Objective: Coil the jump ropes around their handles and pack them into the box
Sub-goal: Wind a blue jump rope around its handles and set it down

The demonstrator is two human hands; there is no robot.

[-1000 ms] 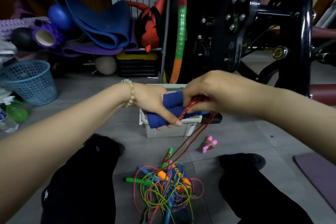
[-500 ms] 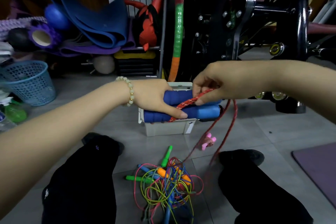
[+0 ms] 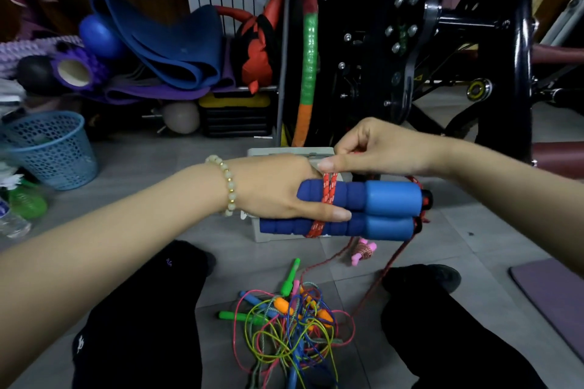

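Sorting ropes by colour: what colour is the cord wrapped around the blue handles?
The cord is red with white flecks; head view.

Blue handles [image 3: 388, 199]: matt foam, ribbed along the grip, smoother at the wider ends. Red rope [image 3: 328, 194] wound on them: woven cord, white-flecked, rough. Box [image 3: 275, 237] behind the handles: pale, smooth plastic. Basket [image 3: 50, 148] far left of the box: blue perforated plastic. Rope tangle [image 3: 290, 335] in front of the box: thin, glossy cords. Floor [image 3: 177, 167]: matt grey tile

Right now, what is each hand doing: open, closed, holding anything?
The left hand grips the two blue handles, held side by side.
The right hand pinches the red rope just above the handles.
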